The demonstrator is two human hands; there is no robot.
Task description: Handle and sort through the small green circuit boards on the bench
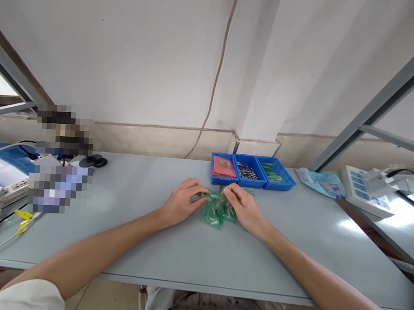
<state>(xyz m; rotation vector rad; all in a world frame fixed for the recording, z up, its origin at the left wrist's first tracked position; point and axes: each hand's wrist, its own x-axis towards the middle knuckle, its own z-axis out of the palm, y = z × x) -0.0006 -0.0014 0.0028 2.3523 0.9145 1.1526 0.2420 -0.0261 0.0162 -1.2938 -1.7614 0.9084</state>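
My left hand [181,201] and right hand [243,207] pinch one small green packet [214,196], fingers closed on its two ends, over the green pile [216,215] on the table [153,249]. I should hold gently. Blue bins [252,171] sit at one o'clock.

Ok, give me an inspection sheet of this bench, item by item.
Surface: grey table, well lit.
Job's things: small green packets in a loose pile between both hands.
Clutter: three blue bins with red, metal and green parts; blue bag; white keypad device.
Grippers: left hand and right hand pinch one green packet together.
Cables: power strip at left; wall cord.
Surroundings: white wall, grey frame struts.
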